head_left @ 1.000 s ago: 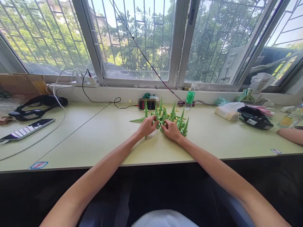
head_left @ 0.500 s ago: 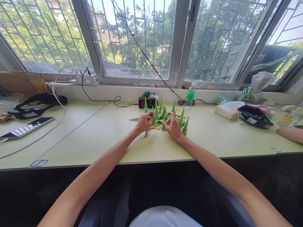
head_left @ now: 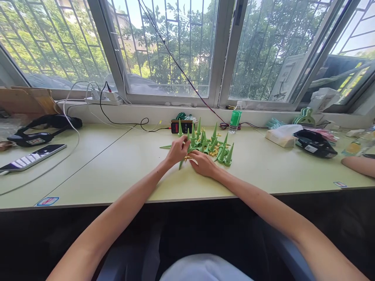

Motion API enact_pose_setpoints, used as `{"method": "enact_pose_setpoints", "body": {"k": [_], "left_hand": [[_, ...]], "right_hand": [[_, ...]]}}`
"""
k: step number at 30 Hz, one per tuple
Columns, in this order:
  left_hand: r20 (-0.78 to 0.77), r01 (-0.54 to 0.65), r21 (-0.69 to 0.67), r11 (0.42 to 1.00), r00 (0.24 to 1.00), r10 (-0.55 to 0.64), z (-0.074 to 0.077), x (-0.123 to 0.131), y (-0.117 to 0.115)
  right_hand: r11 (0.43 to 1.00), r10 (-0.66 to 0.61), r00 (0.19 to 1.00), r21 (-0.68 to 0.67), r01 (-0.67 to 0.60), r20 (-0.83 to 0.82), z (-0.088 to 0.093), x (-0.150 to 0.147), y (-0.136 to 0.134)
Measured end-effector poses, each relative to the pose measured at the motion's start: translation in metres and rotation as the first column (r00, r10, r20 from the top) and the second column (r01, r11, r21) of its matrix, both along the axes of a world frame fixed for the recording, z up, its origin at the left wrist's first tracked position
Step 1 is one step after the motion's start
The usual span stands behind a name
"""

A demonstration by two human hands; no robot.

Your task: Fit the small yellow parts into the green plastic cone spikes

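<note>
Both hands out in front, close together but not touching. Left hand (head_left: 176,150) curled at the near left edge of the green spike pile (head_left: 211,143), fingers bent in against it. One loose green spike (head_left: 181,164) pokes out from under this palm, tip toward me; cannot tell if I grip it or if it just lies under the hand. Right hand (head_left: 204,164) palm down just right of the left, fingertips on a small yellow piece (head_left: 191,159) at the pile's near edge; cannot tell if pinched or only touched. Pile sits on the table (head_left: 117,168) right past both hands, most cones upright, tips up, more yellow bits among them. Another flat spike (head_left: 165,147) lies just left of the left hand, pointing left.

Beyond the hands, behind the pile: small black box (head_left: 182,126). Past the right hand, off to the right: green bottle (head_left: 235,120) by the window sill. Far left of the left hand: phone (head_left: 32,157) face up, black headset (head_left: 43,130) behind it. Well right of the right hand: white packet (head_left: 283,137), black device (head_left: 315,144), and another person's forearm (head_left: 359,165) resting at the table edge
</note>
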State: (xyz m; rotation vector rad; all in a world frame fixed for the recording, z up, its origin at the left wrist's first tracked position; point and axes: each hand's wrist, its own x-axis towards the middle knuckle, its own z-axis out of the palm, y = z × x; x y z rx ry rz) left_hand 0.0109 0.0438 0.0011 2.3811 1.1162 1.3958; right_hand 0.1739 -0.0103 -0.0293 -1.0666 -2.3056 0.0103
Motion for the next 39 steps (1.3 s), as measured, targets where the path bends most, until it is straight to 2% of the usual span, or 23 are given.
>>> {"method": "enact_pose_setpoints", "body": {"k": [5, 13, 25, 29, 39], "left_hand": [[-0.027, 0.003, 0.014, 1.0, 1.0, -0.003, -0.0027, 0.0007, 0.0021], [-0.07, 0.013, 0.024, 1.0, 0.998, -0.011, -0.008, 0.0025, -0.0001], [-0.055, 0.02, 0.045, 0.999, 0.998, -0.018, -0.0086, 0.0034, -0.0017], [-0.061, 0.033, 0.033, 0.999, 0.998, -0.031, -0.0077, 0.0049, -0.0039], [-0.031, 0.029, 0.032, 0.999, 0.999, -0.028, -0.0069, 0.0059, -0.0053]], "right_hand": [[1.0, -0.007, 0.999, -0.029, 0.008, 0.05, 0.0004, 0.0004, 0.0004], [1.0, -0.026, 0.999, -0.013, 0.026, 0.04, 0.0002, -0.0007, 0.0002], [0.992, -0.119, 0.986, -0.017, 0.122, 0.118, -0.0008, -0.0015, 0.0003], [0.987, -0.145, 0.983, -0.048, 0.151, 0.112, -0.0014, -0.0017, 0.0021], [0.989, -0.128, 0.991, -0.063, 0.131, 0.047, -0.0016, 0.0, 0.001]]}}
